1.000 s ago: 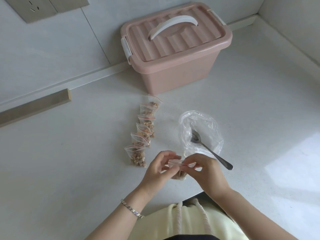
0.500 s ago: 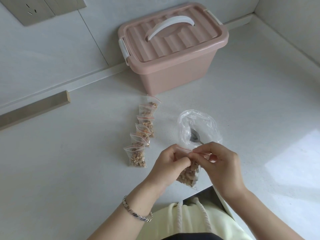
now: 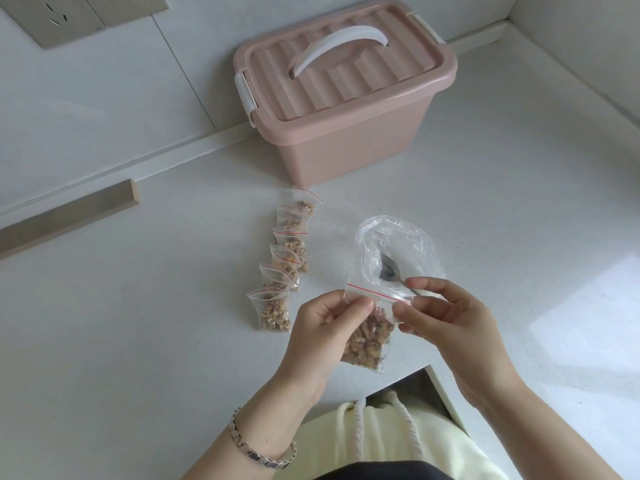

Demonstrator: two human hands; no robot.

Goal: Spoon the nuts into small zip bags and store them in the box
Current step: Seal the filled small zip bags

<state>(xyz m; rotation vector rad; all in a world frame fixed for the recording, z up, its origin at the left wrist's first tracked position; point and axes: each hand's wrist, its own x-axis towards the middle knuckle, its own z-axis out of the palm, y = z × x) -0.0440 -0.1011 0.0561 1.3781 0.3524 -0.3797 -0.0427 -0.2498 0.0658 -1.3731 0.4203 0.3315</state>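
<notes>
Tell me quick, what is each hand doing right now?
Left hand: pinches the small zip bag of nuts just under its seal.
Right hand: pinches the right end of the same bag's seal.

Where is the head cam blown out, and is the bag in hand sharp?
Head view: the sun patch on the countertop at right is near white; the held zip bag is sharp, its nuts distinct; no motion blur on the left hand or right hand; mild sheen on the clear plastic bag.
</notes>
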